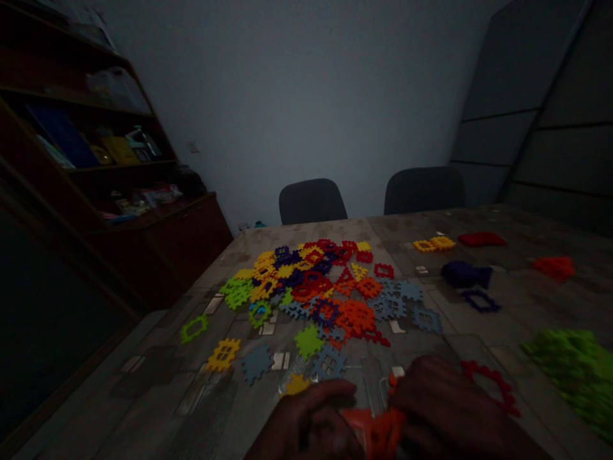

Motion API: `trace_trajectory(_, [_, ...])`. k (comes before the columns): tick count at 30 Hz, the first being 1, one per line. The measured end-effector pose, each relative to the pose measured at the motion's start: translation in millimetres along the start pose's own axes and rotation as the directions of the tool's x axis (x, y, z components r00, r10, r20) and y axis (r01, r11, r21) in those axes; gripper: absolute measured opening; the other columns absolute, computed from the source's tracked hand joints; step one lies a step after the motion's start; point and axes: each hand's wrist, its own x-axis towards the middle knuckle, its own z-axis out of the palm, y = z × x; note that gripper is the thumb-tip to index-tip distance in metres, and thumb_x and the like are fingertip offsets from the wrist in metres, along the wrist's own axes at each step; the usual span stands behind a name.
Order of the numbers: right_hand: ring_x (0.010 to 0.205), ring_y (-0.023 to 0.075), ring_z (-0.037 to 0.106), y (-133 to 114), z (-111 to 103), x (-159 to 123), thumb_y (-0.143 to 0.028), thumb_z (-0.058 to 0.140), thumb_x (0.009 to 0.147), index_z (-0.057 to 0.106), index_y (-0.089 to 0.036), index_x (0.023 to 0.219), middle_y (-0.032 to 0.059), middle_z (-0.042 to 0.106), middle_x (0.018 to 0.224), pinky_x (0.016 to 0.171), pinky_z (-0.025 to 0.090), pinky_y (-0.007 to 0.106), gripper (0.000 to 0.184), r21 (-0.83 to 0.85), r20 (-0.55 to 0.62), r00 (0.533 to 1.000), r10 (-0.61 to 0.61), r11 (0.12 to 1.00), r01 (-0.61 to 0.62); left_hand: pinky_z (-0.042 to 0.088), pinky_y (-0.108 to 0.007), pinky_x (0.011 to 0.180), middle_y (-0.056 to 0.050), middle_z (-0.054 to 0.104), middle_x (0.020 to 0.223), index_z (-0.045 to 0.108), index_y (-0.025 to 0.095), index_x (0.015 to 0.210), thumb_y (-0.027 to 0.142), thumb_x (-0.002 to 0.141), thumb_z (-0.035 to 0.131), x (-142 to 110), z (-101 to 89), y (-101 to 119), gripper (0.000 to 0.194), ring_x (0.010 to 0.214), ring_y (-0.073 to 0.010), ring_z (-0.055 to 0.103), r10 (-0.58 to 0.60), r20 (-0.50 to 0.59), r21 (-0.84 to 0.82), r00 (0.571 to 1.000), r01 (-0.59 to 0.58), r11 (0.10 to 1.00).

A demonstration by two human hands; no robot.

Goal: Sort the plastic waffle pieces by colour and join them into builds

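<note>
At the bottom edge of the head view, my left hand point(311, 425) is curled with its fingers on orange interlocking plastic pieces point(378, 431). My right hand point(438, 406) closes over the right side of the same orange pieces, and part of the orange shows by its fingertips. The pieces' lower part is cut off by the frame. Just beyond my left hand lies a yellow toothed piece point(295, 385). A red toothed ring point(493, 383) lies to the right of my right hand. A grey-blue window piece point(329, 362) and a lime green piece point(309, 342) lie farther ahead.
A loose pile of toothed pieces point(311, 281) in several colours spreads over the patterned table point(158, 383). On the right are a lime green heap point(575, 364), a dark blue assembled shape point(464, 275) and a red one point(481, 239). Two chairs point(313, 199) stand at the far edge.
</note>
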Motion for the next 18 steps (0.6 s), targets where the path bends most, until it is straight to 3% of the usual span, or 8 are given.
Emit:
trace_trajectory(2, [0.075,0.0159,0.066,5,-23,5,-0.021,0.051,0.105,0.066,-0.023,0.102,0.0024,0.073,0.085,0.070,0.050,0.028,0.015,-0.012,0.091,0.989,0.116,0.993,-0.115,0.046,-0.029,0.071,-0.008,0.077,0.093,0.066,0.019,0.136,0.071,0.086,0.076,-1,-9.0,4,0.073,0.077,-0.0195,0.066,0.070,-0.117,0.014,0.991,-0.068,0.998])
trace_trajectory(6, [0.073,0.0191,0.067,10,-52,8,-0.022,0.057,0.098,0.069,-0.026,0.089,0.0030,0.072,0.082,0.067,0.052,0.031,0.016,-0.141,0.256,0.902,0.348,0.936,-0.322,0.047,-0.031,0.076,-0.007,0.076,0.093,0.072,0.020,0.126,0.067,0.088,0.076,1,-21.9,11,0.060,0.084,-0.0217,0.066,0.132,-0.266,0.100,0.955,-0.109,0.989])
trace_trajectory(11, [0.079,0.0222,0.067,13,-41,-2,-0.019,0.054,0.096,0.069,-0.025,0.086,0.0055,0.072,0.088,0.072,0.052,0.037,0.019,-0.175,0.452,0.758,0.470,0.880,-0.441,0.051,-0.035,0.086,-0.010,0.077,0.102,0.074,0.022,0.125,0.059,0.096,0.071,-3,-24.8,13,0.048,0.096,-0.0254,0.070,0.142,-0.215,0.253,0.966,-0.085,0.964])
trace_trajectory(18, [0.092,0.0270,0.064,14,-40,-4,-0.024,0.053,0.099,0.070,-0.025,0.092,0.0082,0.071,0.100,0.083,0.050,0.046,0.019,-0.236,0.541,0.632,0.554,0.822,-0.519,0.054,-0.034,0.092,-0.010,0.078,0.109,0.073,0.025,0.128,0.047,0.101,0.063,-4,-23.3,14,0.036,0.103,-0.0252,0.072,0.171,-0.205,0.393,0.964,-0.079,0.916])
